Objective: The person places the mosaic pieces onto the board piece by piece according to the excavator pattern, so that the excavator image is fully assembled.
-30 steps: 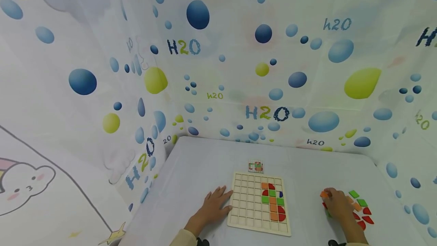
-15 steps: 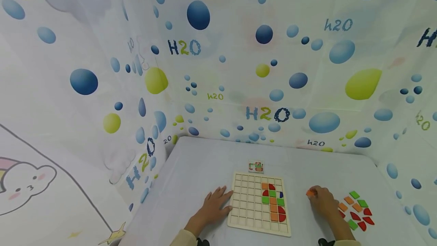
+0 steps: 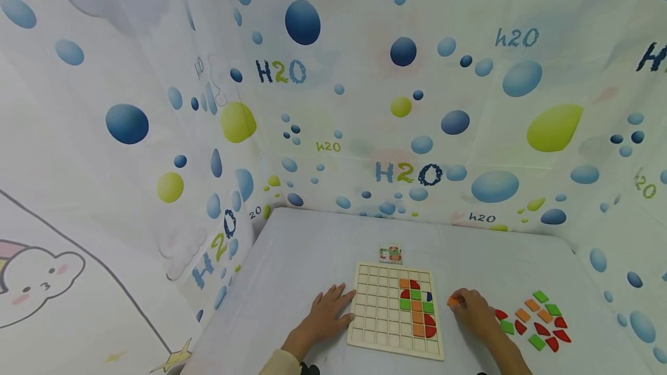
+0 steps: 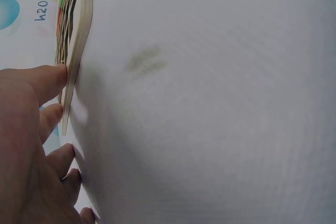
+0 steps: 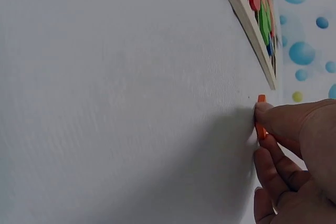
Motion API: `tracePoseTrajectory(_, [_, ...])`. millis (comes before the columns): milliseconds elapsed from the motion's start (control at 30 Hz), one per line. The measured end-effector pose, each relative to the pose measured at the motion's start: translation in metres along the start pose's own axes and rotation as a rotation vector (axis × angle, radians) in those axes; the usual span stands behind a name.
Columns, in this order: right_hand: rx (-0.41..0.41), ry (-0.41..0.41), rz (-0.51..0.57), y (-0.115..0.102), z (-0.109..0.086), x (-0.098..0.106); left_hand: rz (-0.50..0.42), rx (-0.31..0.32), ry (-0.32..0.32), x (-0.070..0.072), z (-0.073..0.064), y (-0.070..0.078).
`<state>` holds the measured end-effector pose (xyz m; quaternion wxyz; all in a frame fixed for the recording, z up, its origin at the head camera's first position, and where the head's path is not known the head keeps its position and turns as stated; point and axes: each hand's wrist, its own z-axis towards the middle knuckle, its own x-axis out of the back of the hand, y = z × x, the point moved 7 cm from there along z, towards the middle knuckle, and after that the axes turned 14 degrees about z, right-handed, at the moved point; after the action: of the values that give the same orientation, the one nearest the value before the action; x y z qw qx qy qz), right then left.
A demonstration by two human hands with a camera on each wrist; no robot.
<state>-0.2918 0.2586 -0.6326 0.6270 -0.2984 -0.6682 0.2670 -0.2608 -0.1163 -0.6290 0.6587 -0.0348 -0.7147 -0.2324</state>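
Observation:
My right hand (image 3: 475,312) pinches an orange square tile (image 3: 453,302) between thumb and fingers, just right of the wooden grid board (image 3: 372,324). In the right wrist view that orange tile (image 5: 261,125) is held edge-on, close over the table. My left hand (image 3: 327,312) lies with spread fingers against the board's left edge; the left wrist view has its thumb and a finger touching the rim. On the board's right part sit orange, green and red pieces, plus one blue piece (image 3: 429,296). Most cells on the left show bare wood.
To the right lies a loose group of orange and green tiles and red rounded pieces, among them a green tile (image 3: 537,342). A small pattern card (image 3: 390,253) lies behind the board. Printed sheets (image 3: 354,120) hang around the white table (image 3: 307,247).
My right hand has carried the orange tile leftward from the loose pieces to near the board, uncovering red and green pieces. My left hand has stayed in place.

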Motion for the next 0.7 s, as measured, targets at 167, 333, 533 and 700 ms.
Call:
tracePoseTrajectory(167, [0.002, 0.012, 0.007, -0.009, -0.003, -0.004, -0.012, 0.012, -0.024, 0.002, 0.001, 0.001])
tracePoseTrajectory(333, [-0.001, -0.006, 0.025, -0.027, -0.007, -0.014, -0.003, 0.005, -0.03, 0.005, 0.0, 0.003])
tracePoseTrajectory(533, [0.106, -0.04, -0.032, -0.056, -0.02, -0.034, 0.01, -0.002, -0.026, 0.006, 0.0, 0.003])
tracePoseTrajectory(700, [0.257, -0.054, -0.065, -0.078, -0.032, -0.051, 0.013, -0.019, -0.006, 0.006, -0.001, 0.003])
